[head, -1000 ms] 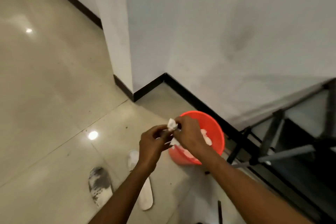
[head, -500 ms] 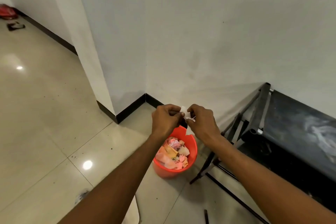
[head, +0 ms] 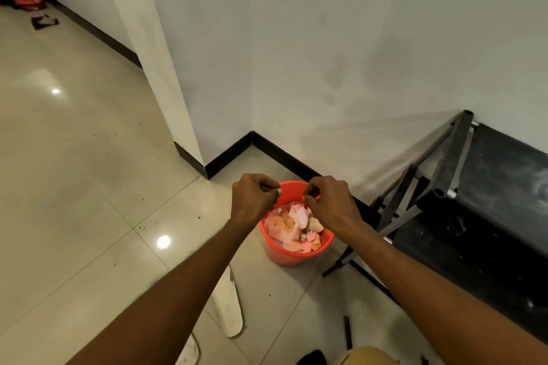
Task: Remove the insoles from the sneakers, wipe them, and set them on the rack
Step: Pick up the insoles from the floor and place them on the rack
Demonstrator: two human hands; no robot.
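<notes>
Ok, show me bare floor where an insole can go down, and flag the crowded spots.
Widest bare patch: tiles left of the left hand, out to the pillar. A smaller one between the bucket and the skirting corner. Crowded: right of the right hand, with rack legs and stick; two insoles beside the left forearm. Each hand pinches a white scrap.

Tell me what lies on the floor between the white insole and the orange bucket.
Head view: only bare tile between the white insole and the orange bucket; they sit apart.
</notes>
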